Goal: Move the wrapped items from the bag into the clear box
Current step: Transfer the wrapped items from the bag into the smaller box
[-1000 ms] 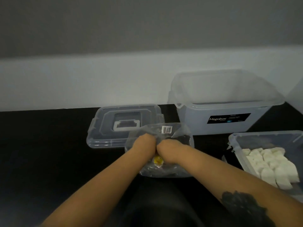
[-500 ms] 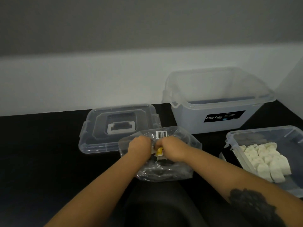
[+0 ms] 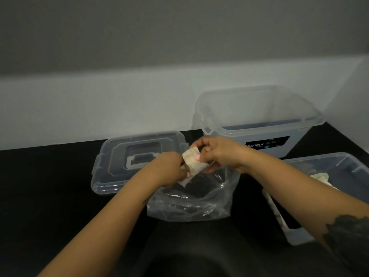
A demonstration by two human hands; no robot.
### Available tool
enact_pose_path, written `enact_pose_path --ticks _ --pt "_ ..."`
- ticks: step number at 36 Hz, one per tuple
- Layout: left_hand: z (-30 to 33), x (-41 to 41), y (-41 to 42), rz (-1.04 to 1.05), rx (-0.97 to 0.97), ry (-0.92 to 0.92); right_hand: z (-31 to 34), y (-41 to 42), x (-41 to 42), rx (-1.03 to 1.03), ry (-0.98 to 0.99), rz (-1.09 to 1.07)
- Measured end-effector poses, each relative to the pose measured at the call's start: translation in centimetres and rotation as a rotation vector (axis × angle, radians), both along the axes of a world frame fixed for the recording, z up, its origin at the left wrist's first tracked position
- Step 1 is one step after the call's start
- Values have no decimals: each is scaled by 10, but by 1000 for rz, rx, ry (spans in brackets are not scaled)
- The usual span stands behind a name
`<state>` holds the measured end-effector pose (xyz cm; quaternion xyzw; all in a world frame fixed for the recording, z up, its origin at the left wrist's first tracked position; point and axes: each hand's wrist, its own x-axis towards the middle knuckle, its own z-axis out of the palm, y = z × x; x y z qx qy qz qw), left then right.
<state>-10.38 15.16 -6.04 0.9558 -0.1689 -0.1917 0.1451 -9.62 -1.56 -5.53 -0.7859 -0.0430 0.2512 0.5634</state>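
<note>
A clear plastic bag (image 3: pixel 191 204) lies open on the black counter in front of me. Above its mouth my right hand (image 3: pixel 217 154) pinches a pale wrapped item (image 3: pixel 192 161) between thumb and fingers. My left hand (image 3: pixel 169 170) grips the bag's upper edge just left of that item, and also touches the item's lower end. The tall clear box (image 3: pixel 257 124) with a black label stands open behind my right hand. What else is in the bag is too dark to tell.
A clear lid (image 3: pixel 137 162) with a handle lies flat to the left of the bag. A low clear bin (image 3: pixel 339 176) at the right holds pale wrapped pieces, partly hidden by my right forearm. A white wall runs behind the counter.
Both hands were bunched at the bag's top; now the bag is open and my right hand has drawn a pale wrapped item up out of it. The view has shifted closer.
</note>
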Motion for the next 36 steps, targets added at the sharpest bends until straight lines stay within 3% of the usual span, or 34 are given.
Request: enact_pose_path --ticks 8,15,24,36 --pt "42 -5 -6 41 -201 -90 42 -25 -12 9 -161 -42" --pt "62 -11 -42 18 -247 -255 79 -83 -27 -216 -317 -106" --pt "60 -25 -131 -43 -326 -243 85 -197 -52 -398 -104 -109" --pt "32 -42 -250 -132 -328 -172 27 -278 -70 -998 2 222"
